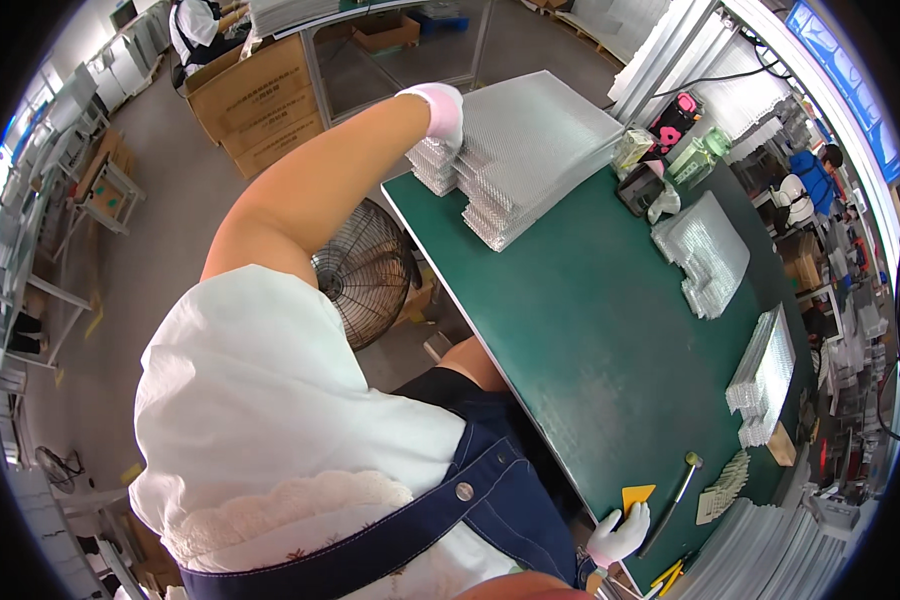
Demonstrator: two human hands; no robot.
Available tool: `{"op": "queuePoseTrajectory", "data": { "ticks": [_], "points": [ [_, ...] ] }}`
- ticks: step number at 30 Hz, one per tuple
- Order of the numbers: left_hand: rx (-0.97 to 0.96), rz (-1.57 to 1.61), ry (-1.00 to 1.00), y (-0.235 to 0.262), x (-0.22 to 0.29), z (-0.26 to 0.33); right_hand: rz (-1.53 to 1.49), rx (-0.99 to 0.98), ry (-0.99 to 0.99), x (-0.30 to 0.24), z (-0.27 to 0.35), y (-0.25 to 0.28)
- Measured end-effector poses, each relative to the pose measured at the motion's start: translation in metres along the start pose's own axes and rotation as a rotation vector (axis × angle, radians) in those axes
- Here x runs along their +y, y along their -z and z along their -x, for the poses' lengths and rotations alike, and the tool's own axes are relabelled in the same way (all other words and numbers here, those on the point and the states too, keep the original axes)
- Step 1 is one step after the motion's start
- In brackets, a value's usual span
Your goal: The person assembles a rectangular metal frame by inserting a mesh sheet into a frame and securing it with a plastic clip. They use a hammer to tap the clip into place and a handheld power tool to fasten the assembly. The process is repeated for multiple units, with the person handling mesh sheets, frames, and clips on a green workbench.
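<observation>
- Left hand (pixel 438 108): I am watching it, gloved in white, reaching far out to the big stack of clear embossed sheets (pixel 530 150) at the far left corner of the green counter (pixel 590 340). The fingers are curling down over the near edge of the stack; whether they are pinching 1 sheet or only resting on top, I cannot tell.
- Right hand (pixel 618 535): also gloved, it is lying at the near edge of the counter, closed on a small yellow scraper (pixel 637 496), thumb and fingers pinching its lower edge.
- Beside that hand a metal-headed tool with a dark handle (pixel 675 500) is lying on the counter, apart from the scraper.
- Progress, as I am judging it: the big stack is standing tall, so much stock seems untouched. 2 smaller piles of sheets (pixel 705 255) and (pixel 765 375) are sitting along the right side, well apart from it; whether these are finished pieces I cannot tell.
- The middle of the counter is holding no sheet, so no piece is being worked there now.
- A floor fan (pixel 365 270) is standing just left of the counter.
</observation>
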State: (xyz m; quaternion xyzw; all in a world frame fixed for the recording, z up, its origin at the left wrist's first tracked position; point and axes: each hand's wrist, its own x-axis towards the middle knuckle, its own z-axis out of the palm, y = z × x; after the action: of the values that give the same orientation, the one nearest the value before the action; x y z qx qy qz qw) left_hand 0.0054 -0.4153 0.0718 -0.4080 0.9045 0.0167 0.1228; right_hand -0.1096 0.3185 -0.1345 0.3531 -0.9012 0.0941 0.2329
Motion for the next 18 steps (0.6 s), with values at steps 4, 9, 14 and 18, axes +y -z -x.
{"op": "queuePoseTrajectory", "data": {
  "ticks": [4, 9, 14, 18],
  "points": [
    [0.106, 0.063, 0.042, 0.034, -0.014, -0.006, -0.015, 0.001, -0.008, -0.001, -0.004, 0.001],
    [0.449, 0.411, 0.018, 0.066, -0.01, 0.011, -0.037, 0.007, -0.047, -0.006, 0.001, 0.006],
    [1.077, -0.067, -0.941, 0.042, 0.04, 0.078, -0.104, -0.06, -0.098, -0.007, -0.016, 0.01],
    [0.381, 0.519, -0.712, -0.08, 0.189, 0.175, -0.002, -0.148, -0.21, 0.018, -0.033, 0.002]
  ]
}}
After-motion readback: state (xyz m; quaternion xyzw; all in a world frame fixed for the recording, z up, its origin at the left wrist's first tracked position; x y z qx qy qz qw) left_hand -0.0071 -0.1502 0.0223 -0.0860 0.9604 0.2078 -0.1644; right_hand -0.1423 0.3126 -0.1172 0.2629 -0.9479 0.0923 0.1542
